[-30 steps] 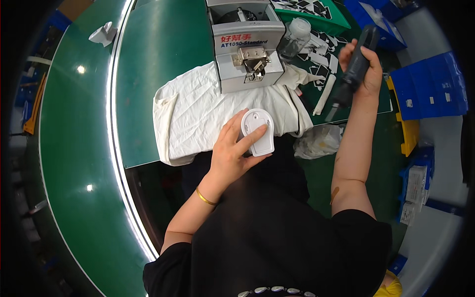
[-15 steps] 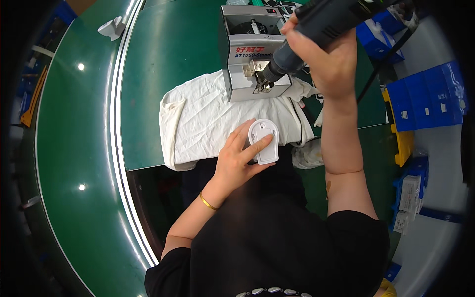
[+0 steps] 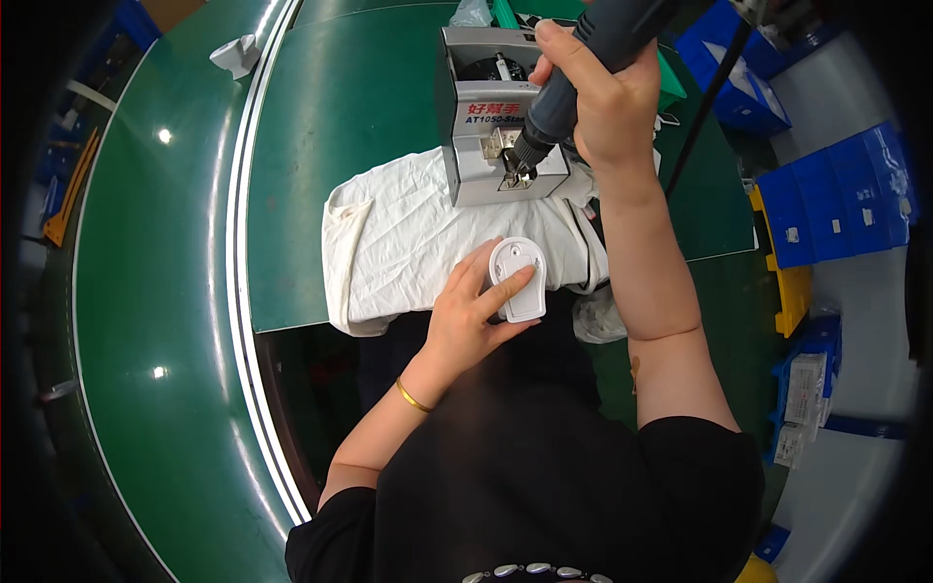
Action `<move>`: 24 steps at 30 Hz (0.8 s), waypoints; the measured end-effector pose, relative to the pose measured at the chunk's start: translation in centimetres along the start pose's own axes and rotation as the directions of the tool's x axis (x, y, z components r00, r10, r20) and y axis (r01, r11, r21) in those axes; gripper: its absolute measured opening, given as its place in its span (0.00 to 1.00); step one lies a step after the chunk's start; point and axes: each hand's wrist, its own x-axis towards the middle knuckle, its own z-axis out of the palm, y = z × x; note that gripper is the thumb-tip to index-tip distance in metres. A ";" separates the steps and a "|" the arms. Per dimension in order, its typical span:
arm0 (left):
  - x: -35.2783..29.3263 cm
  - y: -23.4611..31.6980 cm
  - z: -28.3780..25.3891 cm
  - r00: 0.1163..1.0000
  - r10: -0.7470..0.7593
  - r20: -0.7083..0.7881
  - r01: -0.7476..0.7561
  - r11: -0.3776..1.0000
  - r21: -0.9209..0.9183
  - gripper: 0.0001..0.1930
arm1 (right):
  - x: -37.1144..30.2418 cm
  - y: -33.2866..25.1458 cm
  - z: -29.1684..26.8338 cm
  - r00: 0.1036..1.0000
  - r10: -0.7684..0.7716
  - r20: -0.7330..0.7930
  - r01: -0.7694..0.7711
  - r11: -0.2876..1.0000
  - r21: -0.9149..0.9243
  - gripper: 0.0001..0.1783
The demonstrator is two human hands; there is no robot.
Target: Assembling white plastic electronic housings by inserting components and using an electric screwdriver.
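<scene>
At the near edge of the green desk [image 3: 350,146], on a rumpled white cloth [image 3: 408,243] that hangs over the edge toward the person, lies a small white plastic plug housing [image 3: 517,280], flat face up, narrow end toward the person. The left hand [image 3: 466,316] pins it there: forefinger laid across its lower part, thumb beneath, grip closed on the housing. A gold bangle [image 3: 412,395] sits on that wrist.

Beyond the cloth, touching its far edge, stands a grey screw feeder box [image 3: 486,121] with red lettering on its front. The right hand [image 3: 598,92] is wrapped tight round the dark grey body of an electric screwdriver [image 3: 573,83], grip full and closed on the tool. The tool tilts down to the left, its bit tip at the feeder's front outlet; whether the tip touches a screw cannot be told. A black cable [image 3: 709,97] runs up and right from the tool's top.

Housing and feeder are near, not touching; cloth shows between them.

Further off: a pale conveyor belt rail [image 3: 238,243] curving along the left, a small white part [image 3: 236,53] beside it, blue bins [image 3: 836,199] stacked at the right, a yellow bin [image 3: 792,282] just below them.
</scene>
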 end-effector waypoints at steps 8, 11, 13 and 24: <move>0.0 -0.1 -0.1 1.000 0.001 0.011 0.000 1.000 -0.030 0.37 | -2.6 -0.4 -2.3 0.987 -0.042 0.158 0.021 0.991 0.131 0.17; -0.1 -0.3 -0.2 1.000 -0.005 0.009 0.005 1.000 -0.028 0.36 | -5.3 -2.1 -2.7 0.974 -0.020 0.224 -0.002 0.995 0.098 0.19; 0.1 -0.2 -0.3 1.000 -0.006 0.007 0.007 1.000 -0.020 0.36 | -6.4 -3.3 -2.6 0.975 0.005 0.224 -0.021 0.997 0.069 0.21; 0.0 -0.2 -0.2 0.999 -0.029 0.030 0.029 1.000 -0.006 0.35 | -7.7 -2.9 -2.9 0.961 0.046 0.274 -0.036 0.998 -0.042 0.22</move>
